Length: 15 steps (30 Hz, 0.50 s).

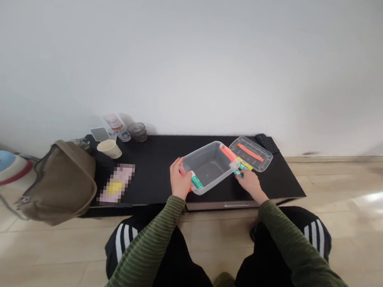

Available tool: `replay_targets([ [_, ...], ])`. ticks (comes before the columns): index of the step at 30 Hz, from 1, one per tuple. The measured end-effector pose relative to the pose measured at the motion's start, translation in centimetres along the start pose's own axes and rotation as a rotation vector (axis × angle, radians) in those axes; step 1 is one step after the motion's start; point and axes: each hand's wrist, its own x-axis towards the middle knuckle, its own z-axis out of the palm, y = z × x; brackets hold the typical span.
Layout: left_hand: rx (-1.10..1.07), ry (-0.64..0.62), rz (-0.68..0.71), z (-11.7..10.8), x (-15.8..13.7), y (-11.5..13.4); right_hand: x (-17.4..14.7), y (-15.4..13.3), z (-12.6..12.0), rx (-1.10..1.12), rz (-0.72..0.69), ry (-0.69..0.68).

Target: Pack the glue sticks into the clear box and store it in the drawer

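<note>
A clear plastic food container [209, 169] with orange clips on its ends sits lidless in front of me, tilted slightly. My left hand [179, 180] is closed around its left end, thumb at the rim by a green-and-white label or packet [196, 181]. At the right end my right hand [250, 183] pinches a small green-and-yellow packet [241, 168] beside the orange clip [229, 155]. Whether this packet touches the container I cannot tell. The clear lid [254, 156], with an orange strip, lies just behind my right hand.
The black cabinet top [155, 167] bears a paper cup [110, 148], a spray can [118, 127], a dark glass bowl [137, 132], a blurred-out pink item [118, 184] and a black remote or keypad [266, 142]. A brown bag [66, 183] stands at the left end. Behind is a white wall.
</note>
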Motion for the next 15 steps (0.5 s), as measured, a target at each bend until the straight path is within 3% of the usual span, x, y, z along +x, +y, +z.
replay_targets([
  [2, 0.003, 0.0, 0.006, 0.0, 0.0, 0.0, -0.3, 0.9, -1.1, 0.176, 0.037, 0.112],
  [5, -0.024, 0.01, 0.01, 0.1, -0.1, -0.2, -0.6, 1.2, -3.8, 0.481, 0.067, 0.454],
  [7, -0.038, 0.017, 0.011, 0.3, -0.1, -0.3, -0.9, -0.1, -6.0, 0.624, 0.02, 0.643],
  [8, -0.041, 0.023, 0.014, 0.3, -0.1, -0.3, -1.0, -1.3, -7.0, 0.654, -0.041, 0.673],
  [9, -0.041, 0.03, 0.016, 0.4, -0.1, -0.4, -1.1, -2.8, -7.9, 0.662, -0.116, 0.647],
  [12, -0.033, 0.046, 0.027, 0.6, -0.1, -0.4, -1.0, -8.0, -8.7, 0.471, -0.355, 0.338],
  [15, -0.009, 0.045, 0.047, 0.6, -0.1, -0.5, -0.3, -12.8, -7.1, 0.124, -0.397, 0.048],
])
